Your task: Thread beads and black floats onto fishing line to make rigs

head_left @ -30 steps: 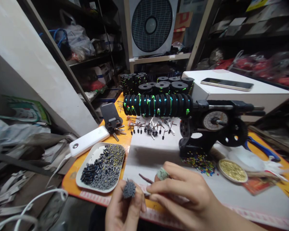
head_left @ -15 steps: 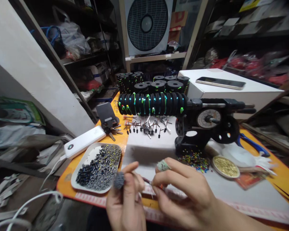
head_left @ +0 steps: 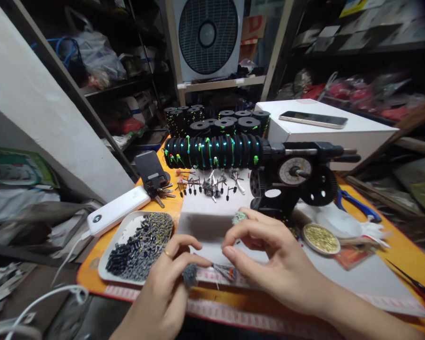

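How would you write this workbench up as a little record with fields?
Left hand: beside a gray clump, grip unclear; wears a ring
Right hand: thumb and forefinger close together, contents unclear; green wrap on one finger
Between hands: small thin pieces, some orange
Left side: white tray of gray and dark bits
Behind: row of black discs
White box: phone on top

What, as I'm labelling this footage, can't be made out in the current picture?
All in the head view:
- Whether the left hand holds or wears the grey piece: blurred.
- Whether the right hand pinches anything: its curled fingers hide the gap, and anything there is too small.
- Markings on the dial: too small to read.
- The red-handled tool's end: cut off by the right edge.
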Demonstrator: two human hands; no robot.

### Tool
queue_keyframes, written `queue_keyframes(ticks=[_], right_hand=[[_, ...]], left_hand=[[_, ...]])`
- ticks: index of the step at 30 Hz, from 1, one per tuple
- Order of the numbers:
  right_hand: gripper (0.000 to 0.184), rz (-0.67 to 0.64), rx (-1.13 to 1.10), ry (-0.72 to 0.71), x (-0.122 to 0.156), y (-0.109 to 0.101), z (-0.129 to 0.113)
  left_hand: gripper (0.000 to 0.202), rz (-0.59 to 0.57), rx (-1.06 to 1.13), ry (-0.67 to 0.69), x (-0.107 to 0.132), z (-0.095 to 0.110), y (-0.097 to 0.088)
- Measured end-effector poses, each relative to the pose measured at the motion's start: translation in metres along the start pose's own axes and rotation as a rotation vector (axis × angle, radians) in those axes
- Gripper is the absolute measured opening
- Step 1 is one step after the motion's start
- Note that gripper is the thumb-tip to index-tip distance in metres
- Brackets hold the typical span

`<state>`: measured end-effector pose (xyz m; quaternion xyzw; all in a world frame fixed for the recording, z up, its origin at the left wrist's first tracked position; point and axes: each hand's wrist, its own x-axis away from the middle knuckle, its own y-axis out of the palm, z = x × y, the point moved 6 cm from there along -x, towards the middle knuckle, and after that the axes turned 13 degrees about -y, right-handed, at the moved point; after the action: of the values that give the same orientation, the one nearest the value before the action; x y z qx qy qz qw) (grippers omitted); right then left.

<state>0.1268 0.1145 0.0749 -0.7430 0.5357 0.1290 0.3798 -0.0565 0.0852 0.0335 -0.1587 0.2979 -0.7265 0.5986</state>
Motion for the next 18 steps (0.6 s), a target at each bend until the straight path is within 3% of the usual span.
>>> queue_keyframes(ticks=[3, 6, 9, 13, 15, 18], right_hand=[[0.01, 0.008, 0.008, -0.035, -0.001, -0.001, 0.0], [0.01, 0.018, 0.01, -0.057, 0.0, -0.002, 0.0], [0.009, 0.025, -0.005, -0.077, 0.002, -0.001, -0.001], [0.012, 0.039, -0.088, -0.066, 0.002, 0.002, -0.004], [0.013, 0.03, -0.114, -0.041, 0.003, 0.006, -0.003], [0.014, -0.001, -0.115, -0.014, 0.005, 0.012, -0.002]], left_hand=[[0.052, -0.109, -0.082, -0.05, -0.008, -0.001, 0.018], [0.035, -0.114, -0.073, -0.027, -0.008, -0.002, 0.033], [0.019, 0.003, 0.076, -0.005, -0.003, 0.0, 0.032], [0.009, 0.269, 0.321, -0.287, 0.008, -0.011, 0.014], [0.016, 0.373, 0.466, -0.415, 0.014, -0.015, 0.011], [0.028, 0.416, 0.67, -0.481, 0.018, -0.016, 0.018]])
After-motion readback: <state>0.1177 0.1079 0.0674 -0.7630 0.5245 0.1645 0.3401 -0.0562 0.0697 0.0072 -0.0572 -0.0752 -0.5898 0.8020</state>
